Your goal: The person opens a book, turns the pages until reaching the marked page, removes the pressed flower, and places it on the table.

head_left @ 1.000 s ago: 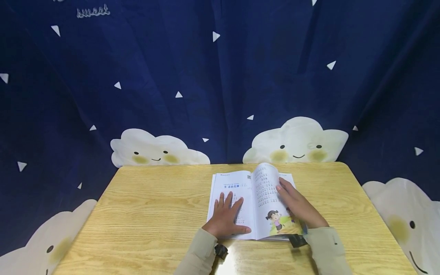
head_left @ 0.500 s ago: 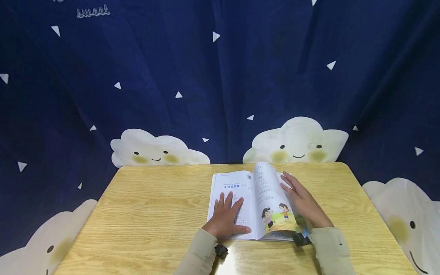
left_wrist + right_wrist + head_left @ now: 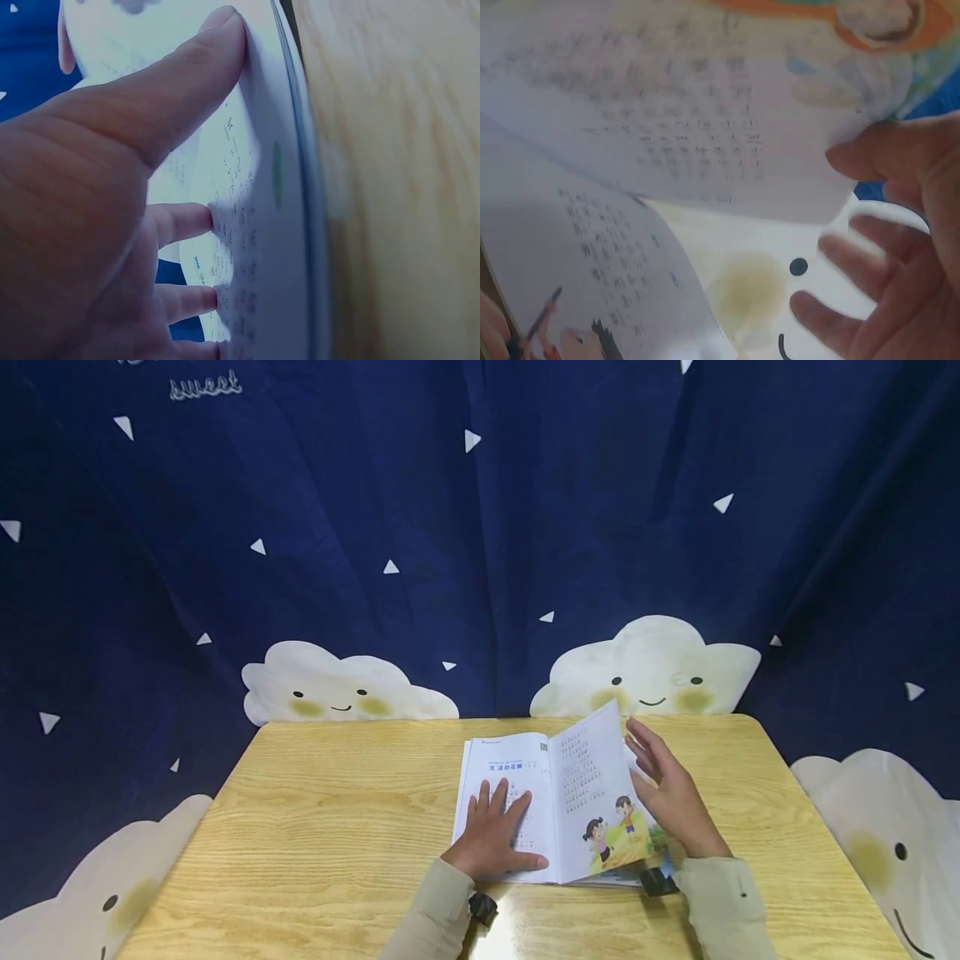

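Observation:
An open book (image 3: 517,752) with printed text lies on the wooden table. My left hand (image 3: 491,835) rests flat on its left page, fingers spread; in the left wrist view the thumb (image 3: 202,67) lies along the paper near the book's lower edge. One page (image 3: 592,777), with a drawing of two children at its bottom, stands raised over the right half. My right hand (image 3: 671,793) is at that page's outer edge. In the right wrist view its thumb touches the lifted page (image 3: 697,157), while the other fingers (image 3: 855,262) are spread apart from the paper.
The wooden table (image 3: 337,810) extends on both sides of the book. Behind it hangs a dark blue curtain (image 3: 360,485) with white triangles and smiling clouds. Each wrist carries a small black device (image 3: 482,908).
The curled page has straightened and swung up, its top corner higher and farther right. My right hand has moved slightly right and up, fingers loosening. The left hand stays put.

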{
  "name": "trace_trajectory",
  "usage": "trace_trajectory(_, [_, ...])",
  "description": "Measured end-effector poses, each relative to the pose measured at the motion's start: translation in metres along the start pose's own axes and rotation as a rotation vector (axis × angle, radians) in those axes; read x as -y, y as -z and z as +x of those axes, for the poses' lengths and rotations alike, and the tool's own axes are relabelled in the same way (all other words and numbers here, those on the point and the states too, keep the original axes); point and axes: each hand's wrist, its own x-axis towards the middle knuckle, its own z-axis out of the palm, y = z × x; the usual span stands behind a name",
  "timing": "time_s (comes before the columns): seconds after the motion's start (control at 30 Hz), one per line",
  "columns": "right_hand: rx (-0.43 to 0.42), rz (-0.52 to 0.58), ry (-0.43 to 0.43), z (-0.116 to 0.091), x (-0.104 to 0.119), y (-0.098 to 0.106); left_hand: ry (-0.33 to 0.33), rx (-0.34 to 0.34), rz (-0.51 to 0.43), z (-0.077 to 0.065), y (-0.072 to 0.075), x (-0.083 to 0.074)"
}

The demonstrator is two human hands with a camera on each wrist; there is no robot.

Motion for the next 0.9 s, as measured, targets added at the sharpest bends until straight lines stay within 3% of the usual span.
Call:
trace_trajectory(0.23, [0.102, -0.092, -0.122, 0.0, 0.005, -0.015, -0.02, -0.017, -0.006, -0.002, 0.003, 0.0])
trace_trajectory(0.4, [0.211, -0.193, -0.192, -0.002, 0.003, -0.031, -0.017, -0.027, -0.101, -0.002, 0.007, 0.005])
trace_trajectory(0.67, [0.304, -0.29, -0.127, -0.008, 0.001, -0.052, -0.012, -0.043, -0.321, 0.003, 0.022, 0.022])
trace_trajectory(0.9, [0.334, -0.362, -0.061, -0.01, 0.004, -0.062, -0.07, -0.191, -0.447, 0.005, 0.038, 0.032])
